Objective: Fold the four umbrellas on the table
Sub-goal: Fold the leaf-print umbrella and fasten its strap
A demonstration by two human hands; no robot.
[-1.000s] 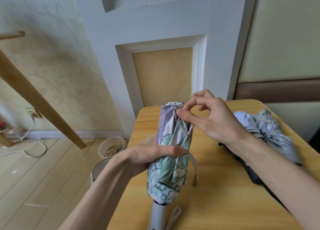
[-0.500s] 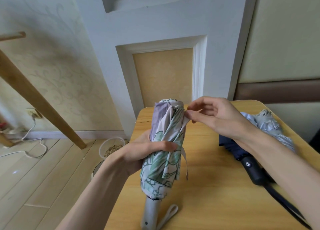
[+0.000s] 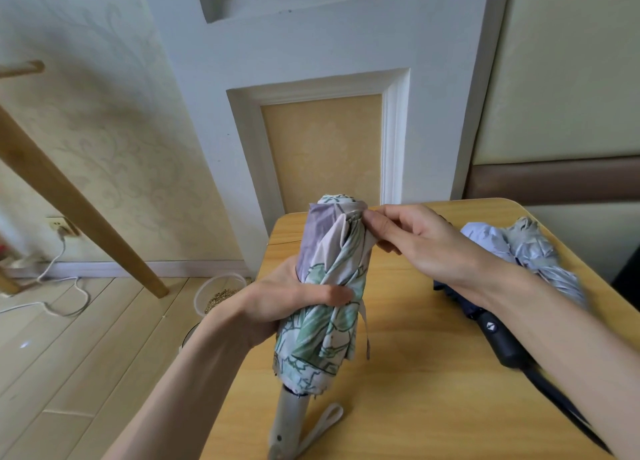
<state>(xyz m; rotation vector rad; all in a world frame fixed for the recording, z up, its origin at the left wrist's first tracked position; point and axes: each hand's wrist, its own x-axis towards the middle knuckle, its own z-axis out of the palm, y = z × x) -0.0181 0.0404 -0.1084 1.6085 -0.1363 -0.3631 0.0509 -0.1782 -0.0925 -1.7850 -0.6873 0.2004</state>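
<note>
A collapsed umbrella with a green, lilac and cream leaf print [image 3: 329, 279] stands tilted above the wooden table [image 3: 433, 373], its pale grey handle [image 3: 287, 421] pointing down toward me. My left hand [image 3: 287, 303] grips the rolled canopy around its middle, thumb across the front. At the canopy's top end my right hand [image 3: 408, 237] pinches a fold of the fabric. The closing strap hangs loose down the right side. A dark navy umbrella [image 3: 498, 338] with a black handle and a pale blue-grey umbrella [image 3: 530, 255] lie on the table at the right, partly behind my right forearm.
The table's left edge runs below my left forearm. On the floor beside it stand a clear bowl of grain [image 3: 218, 293] and another bowl half hidden by my arm. A slanted wooden leg [image 3: 79, 210] and a white cable [image 3: 65, 286] lie at the left. A white panelled wall rises behind.
The printed umbrella has tipped and shifted slightly left in my left hand. My right hand has lowered to the top edge, still pinching fabric, uncovering the navy umbrella's handle.
</note>
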